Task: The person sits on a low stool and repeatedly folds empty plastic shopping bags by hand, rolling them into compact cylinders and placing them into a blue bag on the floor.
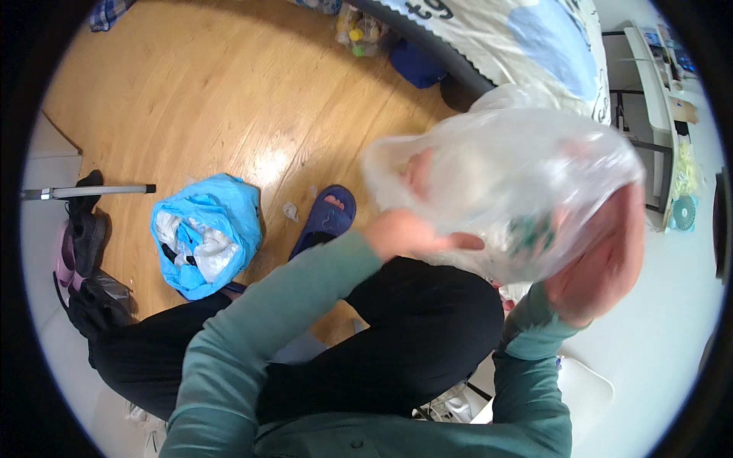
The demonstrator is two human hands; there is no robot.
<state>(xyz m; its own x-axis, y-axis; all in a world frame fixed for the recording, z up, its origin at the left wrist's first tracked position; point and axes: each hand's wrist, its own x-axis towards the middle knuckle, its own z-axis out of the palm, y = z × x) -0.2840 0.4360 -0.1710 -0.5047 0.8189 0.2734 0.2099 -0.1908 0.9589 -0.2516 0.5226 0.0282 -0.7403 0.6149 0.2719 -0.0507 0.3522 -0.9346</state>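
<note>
A translucent plastic bag (pixel 492 160), puffed out and blurred by motion, is in the air above my knee. My left hand (pixel 404 229) holds its near left side, with the thumb in front and some fingers showing faintly through the film. At the bag's right side, my right hand (pixel 601 263) is curved against the plastic, its fingertips partly hidden by it. Something green (pixel 529 232) shows through the lower part of the bag, too blurred to identify. On the floor to the left stands a blue plastic bag (pixel 240 212) with its mouth open, containing crumpled white plastic and dark bits.
A purple slipper (pixel 338 214) is on my foot, beside a crumpled white scrap (pixel 290 211) on the wood floor (pixel 189 97). Shoes (pixel 86 246) line the left wall below a metal leg (pixel 103 192). A bed (pixel 532 46) and a bag of bottles (pixel 361 34) are ahead; a white shelf (pixel 653 103) stands right.
</note>
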